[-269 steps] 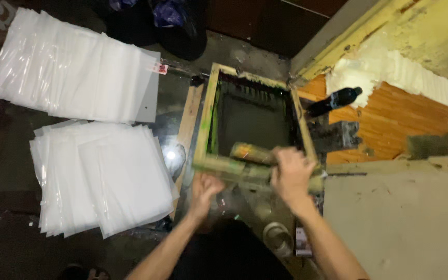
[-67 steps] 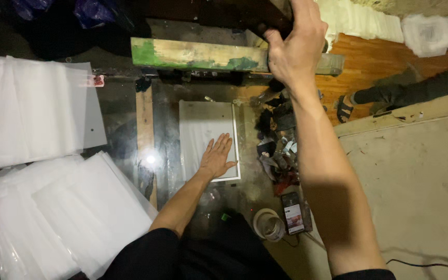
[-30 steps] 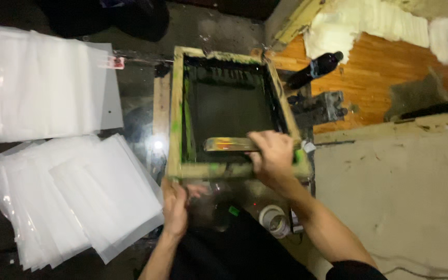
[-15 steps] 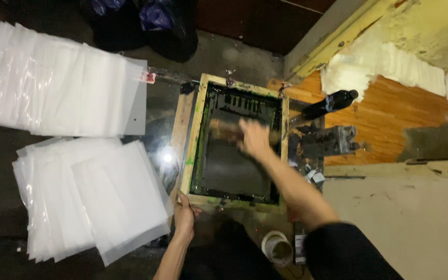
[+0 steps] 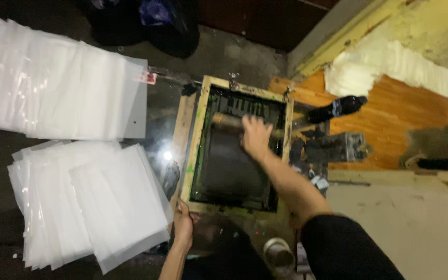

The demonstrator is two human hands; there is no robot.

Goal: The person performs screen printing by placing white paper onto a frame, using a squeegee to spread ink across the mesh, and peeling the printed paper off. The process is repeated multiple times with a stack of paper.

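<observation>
I see my right hand [image 5: 255,137] closed on the squeegee [image 5: 227,122] at the frame's [image 5: 191,150] twelve o'clock end. My left hand [image 5: 184,224] grips its seven o'clock corner. Plastic sheets [image 5: 86,205] lie stacked at nine o'clock.

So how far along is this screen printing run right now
Mid-pass. The wooden screen frame lies flat; the left hand grips its near corner while the right hand holds the squeegee at the far end. One fanned stack of clear sheets lies behind another; which are printed, I can't tell.
</observation>
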